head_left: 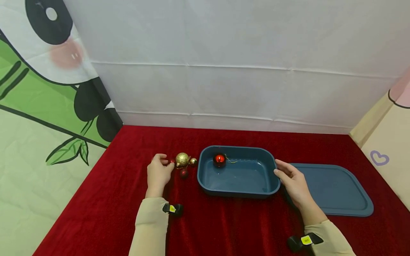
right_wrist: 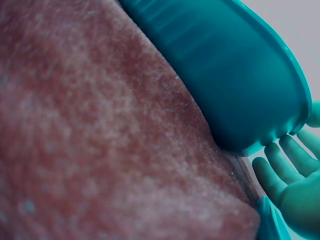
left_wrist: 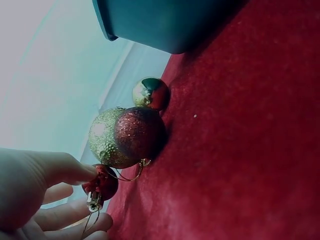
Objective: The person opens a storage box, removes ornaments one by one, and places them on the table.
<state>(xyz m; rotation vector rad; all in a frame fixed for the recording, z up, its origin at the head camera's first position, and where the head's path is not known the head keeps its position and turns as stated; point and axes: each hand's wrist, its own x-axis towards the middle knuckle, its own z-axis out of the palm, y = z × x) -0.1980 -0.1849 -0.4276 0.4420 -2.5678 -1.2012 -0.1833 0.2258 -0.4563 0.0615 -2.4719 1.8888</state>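
Observation:
My left hand (head_left: pixel 159 174) pinches a small shiny red bauble (left_wrist: pixel 102 184) between thumb and fingers; its metal cap and string loop show in the left wrist view. Right beside it lie a larger gold bauble (head_left: pixel 182 159), a small gold bauble (head_left: pixel 193 161) and a dark red glittery bauble (left_wrist: pixel 141 133). A blue rectangular container (head_left: pixel 238 193) stands to their right, with one shiny red bauble (head_left: pixel 219 160) and its gold string inside. My right hand (head_left: pixel 294 183) holds the container's right end, thumb at the rim and fingertips against the outer wall.
A flat blue lid (head_left: pixel 339 188) lies to the right of the container, partly behind the right hand. Red cloth (head_left: pixel 224 227) covers the table. A white sheet (head_left: pixel 205 85) hangs along the back, and printed cloths flank both sides.

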